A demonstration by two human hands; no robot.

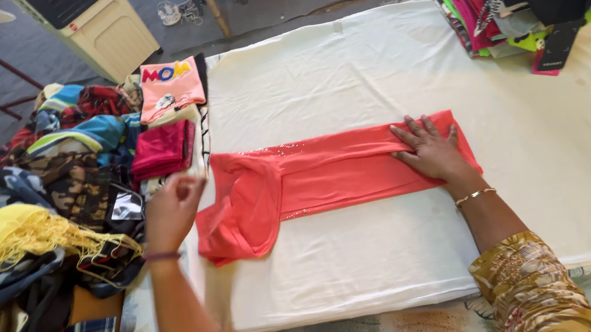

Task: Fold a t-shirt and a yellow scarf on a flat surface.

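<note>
On the table covered with a white cloth (372, 55) lies one coral garment (325, 174), folded into a long band that runs from near the left edge toward the middle. The right hand (431, 150) rests flat on the right end of this band, fingers spread and pressing down, probably to keep the fold from opening. The left hand (170, 210) hovers just above the left edge, beside the bunched end of the garment; its fingertips are drawn together, but I cannot tell if they pinch anything. At the left edge two folded pieces are already stacked, a pink shirt (170, 87) and a dark red one (162, 149). One pile of folded clothes (477, 15) stands at the far right corner.
</note>
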